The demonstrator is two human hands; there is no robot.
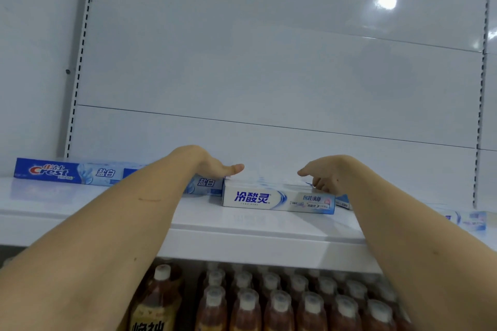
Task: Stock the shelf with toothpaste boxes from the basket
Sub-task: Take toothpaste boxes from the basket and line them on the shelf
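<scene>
Nearest the camera, rows of white-capped amber bottles (279, 303) sat below the white shelf (242, 234). On that shelf, the white toothpaste box (278, 199) lay flat mid-shelf with a blue Crest box (64, 171) well to its left, a second Crest box (205, 184) touching its left end, and more boxes (469, 219) partly hidden off its right end. Left hand (215, 166) rested at the white box's back-left corner, thumb straight, fingers hidden, so can't tell that grip; right hand (326, 174) had fingers curled down onto the box's right top edge, gripping it.
</scene>
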